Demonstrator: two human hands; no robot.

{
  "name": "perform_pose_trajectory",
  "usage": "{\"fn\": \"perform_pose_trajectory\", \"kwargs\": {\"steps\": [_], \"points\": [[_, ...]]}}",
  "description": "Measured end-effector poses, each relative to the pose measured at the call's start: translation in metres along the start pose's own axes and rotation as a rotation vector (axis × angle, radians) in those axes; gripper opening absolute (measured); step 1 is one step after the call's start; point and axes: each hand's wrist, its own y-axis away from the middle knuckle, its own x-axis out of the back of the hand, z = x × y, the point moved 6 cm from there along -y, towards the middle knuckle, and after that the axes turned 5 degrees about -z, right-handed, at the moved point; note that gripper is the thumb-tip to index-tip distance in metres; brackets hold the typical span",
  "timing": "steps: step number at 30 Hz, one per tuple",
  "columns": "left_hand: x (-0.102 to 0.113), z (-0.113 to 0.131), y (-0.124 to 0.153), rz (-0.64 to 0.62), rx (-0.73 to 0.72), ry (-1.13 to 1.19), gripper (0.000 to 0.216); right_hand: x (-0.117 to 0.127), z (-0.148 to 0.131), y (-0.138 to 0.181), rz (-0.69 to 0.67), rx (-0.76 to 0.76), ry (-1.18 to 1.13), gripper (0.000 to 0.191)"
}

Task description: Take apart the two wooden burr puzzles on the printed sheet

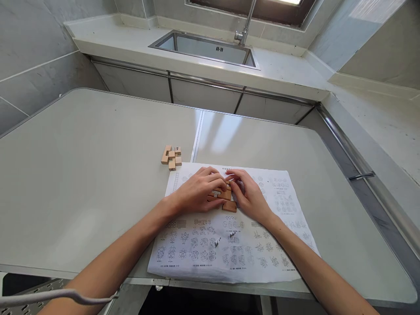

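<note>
Both of my hands meet over a printed sheet of diagrams [210, 267] on the table. Between them lie several notched wooden puzzle pieces [225, 195], partly covered by my fingers. My left hand [201, 190] curls over these pieces from the left, its fingers bent and touching them. From the right, my right hand [247, 194] grips the far end of the pieces between thumb and fingers. One short wooden piece [229, 206] sticks out on the near side. Beyond the sheet's far left corner sits a small cluster of wooden puzzle pieces [172, 157], one marked with a 3.
The pale folding table [82, 175] has a seam running across its middle. Behind it stands a counter [131, 48] with a steel sink [210, 46] and a faucet [243, 35]. A grey cable [59, 295] crosses the lower left corner, over my left forearm.
</note>
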Motion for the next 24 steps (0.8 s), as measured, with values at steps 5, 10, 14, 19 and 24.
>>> {"fn": "perform_pose_trajectory", "kwargs": {"steps": [5, 10, 14, 19, 24], "points": [[0.006, -0.002, 0.000, 0.031, 0.028, -0.068, 0.014, 0.004, -0.001, 0.000, 0.053, 0.007, 0.063, 0.026], [0.013, -0.012, 0.002, 0.059, 0.090, -0.127, 0.014, 0.009, 0.001, 0.000, 0.117, -0.029, 0.097, 0.023], [0.019, -0.022, 0.005, 0.074, 0.168, -0.193, 0.020, 0.010, 0.002, 0.000, 0.125, -0.049, 0.096, 0.022], [0.026, -0.025, 0.005, 0.075, 0.231, -0.280, 0.022, 0.009, 0.004, 0.000, 0.110, -0.054, 0.097, 0.023], [0.033, -0.024, 0.007, 0.095, 0.268, -0.353, 0.023, 0.009, 0.003, 0.000, 0.108, -0.045, 0.100, 0.023]]}}
